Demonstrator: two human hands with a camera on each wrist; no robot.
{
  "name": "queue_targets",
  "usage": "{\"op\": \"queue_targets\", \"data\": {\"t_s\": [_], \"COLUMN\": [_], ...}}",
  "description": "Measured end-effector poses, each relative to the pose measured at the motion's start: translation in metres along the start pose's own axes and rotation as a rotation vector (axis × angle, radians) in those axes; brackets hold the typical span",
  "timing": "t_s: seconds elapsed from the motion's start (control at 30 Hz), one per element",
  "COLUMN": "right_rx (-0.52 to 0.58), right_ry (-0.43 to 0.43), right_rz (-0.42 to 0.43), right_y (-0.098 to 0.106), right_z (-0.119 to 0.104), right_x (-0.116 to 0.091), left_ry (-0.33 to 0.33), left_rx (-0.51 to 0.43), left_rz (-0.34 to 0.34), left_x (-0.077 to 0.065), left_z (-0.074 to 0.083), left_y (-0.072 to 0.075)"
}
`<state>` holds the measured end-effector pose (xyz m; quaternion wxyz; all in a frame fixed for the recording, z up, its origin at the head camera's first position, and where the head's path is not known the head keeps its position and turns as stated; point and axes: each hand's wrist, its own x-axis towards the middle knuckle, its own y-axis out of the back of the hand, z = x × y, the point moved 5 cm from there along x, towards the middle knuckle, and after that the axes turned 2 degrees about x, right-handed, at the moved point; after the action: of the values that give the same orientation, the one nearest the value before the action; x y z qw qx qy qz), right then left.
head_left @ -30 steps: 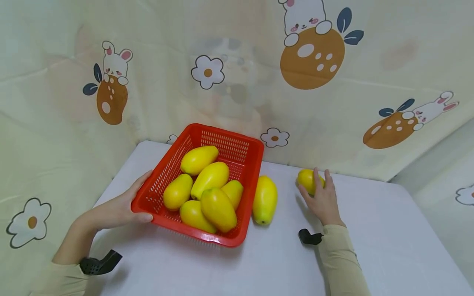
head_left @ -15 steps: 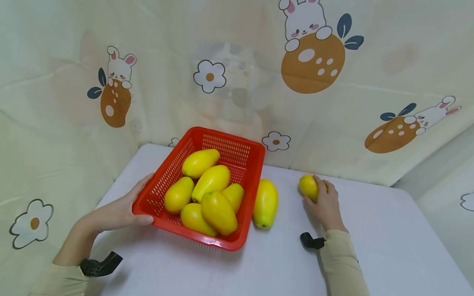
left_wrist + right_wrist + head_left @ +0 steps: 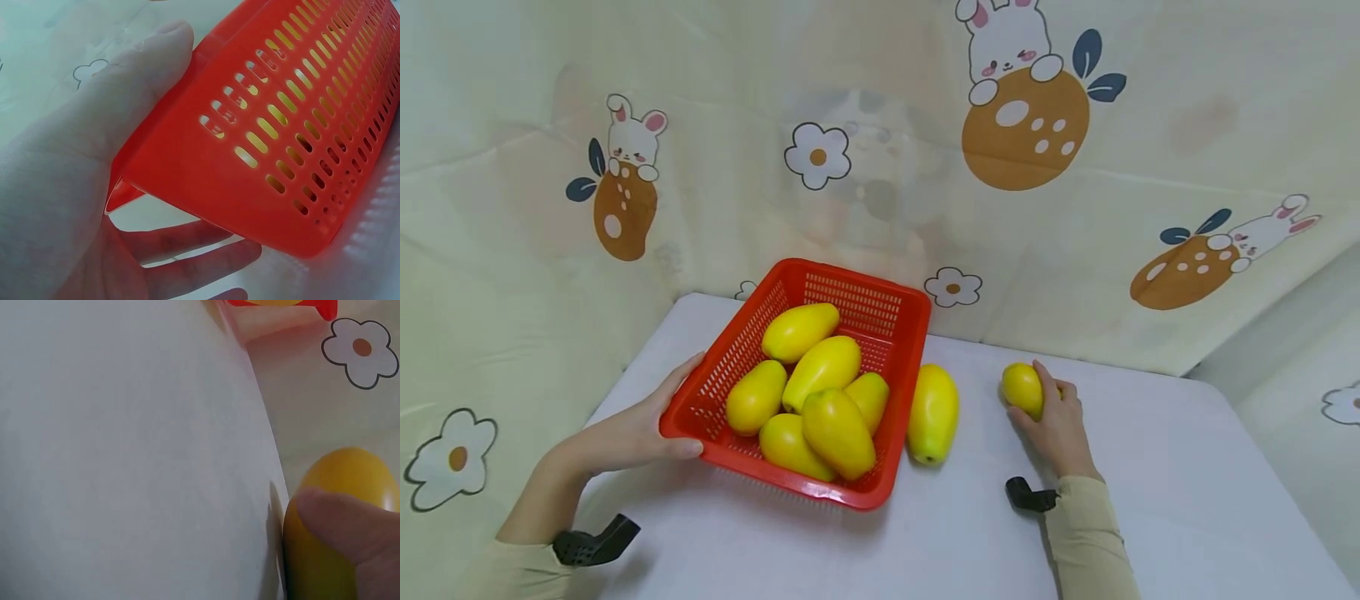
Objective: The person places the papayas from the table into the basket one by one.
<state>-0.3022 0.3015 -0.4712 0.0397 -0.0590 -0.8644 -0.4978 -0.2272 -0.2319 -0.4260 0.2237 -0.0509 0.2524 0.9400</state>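
Observation:
My left hand (image 3: pixel 634 433) grips the near left corner of a red slotted plastic basket (image 3: pixel 906 392). In the left wrist view the thumb lies on the basket rim, with the fingers below it on the outer side. Several yellow mangoes (image 3: pixel 824 373) lie inside, one on top of others at the near end. At the right, my right hand (image 3: pixel 1062 429) holds a yellow mango (image 3: pixel 1022 388) near the table's back edge. In the right wrist view the thumb (image 3: pixel 340 522) presses on its side; the other fingers are out of that view.
Another yellow mango (image 3: pixel 933 415) lies against the basket's right side. The white table (image 3: pixel 970 533) ends at a cream curtain (image 3: pixel 880 208) with printed rabbits and flowers. A black wrist mount (image 3: pixel 1028 495) sits on the right sleeve, another (image 3: pixel 597 542) on the left.
My right hand's fingers have closed from spread over the mango to curled round it, and the hand sits slightly nearer. The left hand and basket stay put; the head view has shifted a little.

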Motion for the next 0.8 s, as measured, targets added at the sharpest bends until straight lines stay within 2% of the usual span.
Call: {"op": "queue_targets", "data": {"t_s": [0.37,0.53,0.63,0.8], "right_rx": [-0.017,-0.061,-0.06,-0.022], "right_ry": [-0.065,-0.053,-0.035,-0.017], "right_rz": [-0.144,-0.187,-0.188,-0.128], "right_y": [0.018,0.024,0.027,0.037], "right_z": [0.008,0.006,0.003,-0.001], "right_x": [-0.003,-0.004,-0.004,-0.004], "left_ry": [-0.013,-0.02,-0.017,-0.009], "left_rx": [0.045,0.054,0.059,0.085], "left_rz": [0.008,0.004,0.001,0.007], "left_x": [-0.001,-0.002,-0.002,-0.002], "left_z": [0.0,0.001,0.001,0.002], "left_y": [0.003,0.004,0.003,0.002]}}
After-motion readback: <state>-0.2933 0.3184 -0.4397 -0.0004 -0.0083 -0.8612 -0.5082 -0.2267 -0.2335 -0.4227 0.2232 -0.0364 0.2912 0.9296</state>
